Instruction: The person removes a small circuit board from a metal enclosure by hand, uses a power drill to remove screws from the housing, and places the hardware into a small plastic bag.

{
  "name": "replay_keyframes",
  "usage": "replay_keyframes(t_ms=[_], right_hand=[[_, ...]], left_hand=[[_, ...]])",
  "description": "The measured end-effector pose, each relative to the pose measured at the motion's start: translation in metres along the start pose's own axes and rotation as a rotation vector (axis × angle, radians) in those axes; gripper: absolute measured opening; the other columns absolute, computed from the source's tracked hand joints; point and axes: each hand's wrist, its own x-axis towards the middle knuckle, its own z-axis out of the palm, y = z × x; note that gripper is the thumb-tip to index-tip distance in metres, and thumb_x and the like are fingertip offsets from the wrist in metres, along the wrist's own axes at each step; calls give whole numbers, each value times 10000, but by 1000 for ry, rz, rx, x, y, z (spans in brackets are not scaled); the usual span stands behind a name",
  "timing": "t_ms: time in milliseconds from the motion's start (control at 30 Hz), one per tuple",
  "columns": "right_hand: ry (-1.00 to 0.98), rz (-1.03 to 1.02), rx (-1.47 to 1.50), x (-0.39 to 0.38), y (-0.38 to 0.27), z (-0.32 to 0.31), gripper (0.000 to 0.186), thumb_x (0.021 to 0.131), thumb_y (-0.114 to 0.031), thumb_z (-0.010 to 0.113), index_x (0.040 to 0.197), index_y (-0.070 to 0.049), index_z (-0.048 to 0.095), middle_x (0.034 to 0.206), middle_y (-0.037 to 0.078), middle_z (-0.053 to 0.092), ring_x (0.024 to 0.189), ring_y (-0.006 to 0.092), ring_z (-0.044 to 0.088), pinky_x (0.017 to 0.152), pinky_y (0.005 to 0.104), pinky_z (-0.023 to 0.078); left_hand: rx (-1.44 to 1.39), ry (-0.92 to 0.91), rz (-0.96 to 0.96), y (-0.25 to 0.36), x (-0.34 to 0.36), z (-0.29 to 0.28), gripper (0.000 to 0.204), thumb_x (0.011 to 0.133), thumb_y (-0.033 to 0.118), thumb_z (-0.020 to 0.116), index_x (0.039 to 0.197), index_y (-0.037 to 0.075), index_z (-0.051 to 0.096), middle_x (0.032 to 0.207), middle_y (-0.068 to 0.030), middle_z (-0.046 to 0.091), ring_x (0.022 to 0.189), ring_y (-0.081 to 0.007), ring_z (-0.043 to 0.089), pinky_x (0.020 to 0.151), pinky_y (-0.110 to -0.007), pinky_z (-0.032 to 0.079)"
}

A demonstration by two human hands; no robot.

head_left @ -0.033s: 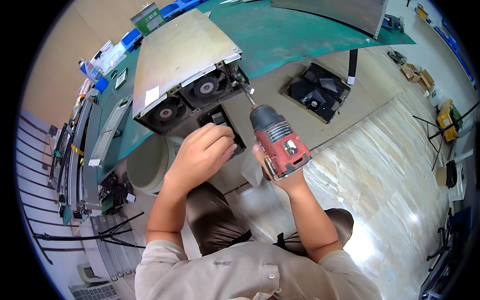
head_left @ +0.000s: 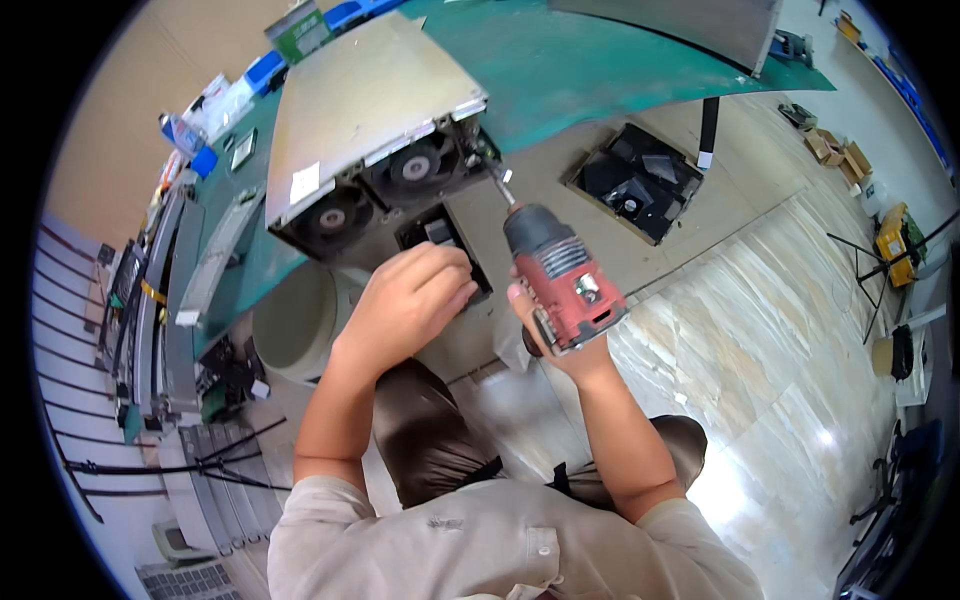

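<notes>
My right hand (head_left: 528, 310) grips a red and black cordless drill (head_left: 575, 290) by its handle. The drill's long bit points up and away, its tip at the right front corner of a silver metal case (head_left: 370, 95). Two black fans (head_left: 415, 168) sit in the case's near face, which overhangs the edge of the green-topped table (head_left: 560, 60). Just below that face hovers my left hand (head_left: 415, 295), apart from the case. Its fingers are curled together, and whatever they may hold is hidden.
Below the table stands a pale round bucket (head_left: 292, 325). Black parts lie in a dark tray (head_left: 640, 185) on the floor. Metal panels (head_left: 160, 290) and electronics lean at the left. Another metal case (head_left: 680, 30) is at the table's far right. A tripod (head_left: 875, 265) stands on the right.
The view has shifted slightly. Both hands and the drill keep nearly the same places, with the bit still at the case's corner.
</notes>
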Motion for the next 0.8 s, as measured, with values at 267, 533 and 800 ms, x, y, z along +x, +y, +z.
replay_keyframes(t_ms=[267, 533, 800], right_hand=[[-120, 46, 14, -3, 28, -18, 302, 889, -107, 739, 1170, -32, 657, 1017, 45, 702, 889, 139, 659, 770, 300, 529], [-135, 85, 19, -15, 32, -2, 486, 878, -41, 702, 1343, -55, 560, 1097, 38, 680, 950, 117, 634, 823, 285, 518], [-131, 27, 6, -6, 23, -12, 589, 881, -29, 680, 1437, -62, 489, 1114, 57, 653, 925, 116, 635, 821, 285, 523]], left_hand=[[-363, -365, -351, -32, -53, 47, 139, 933, 134, 661, 928, -5, 652, 895, -138, 657, 805, -311, 636, 718, -378, 517], [-488, -328, -373, -29, -58, 63, 170, 948, 167, 632, 954, -1, 656, 884, -143, 659, 810, -306, 635, 730, -380, 510], [-596, -313, -505, -34, -59, 72, 222, 946, 204, 648, 1038, 3, 669, 922, -98, 683, 862, -187, 656, 766, -318, 519]])
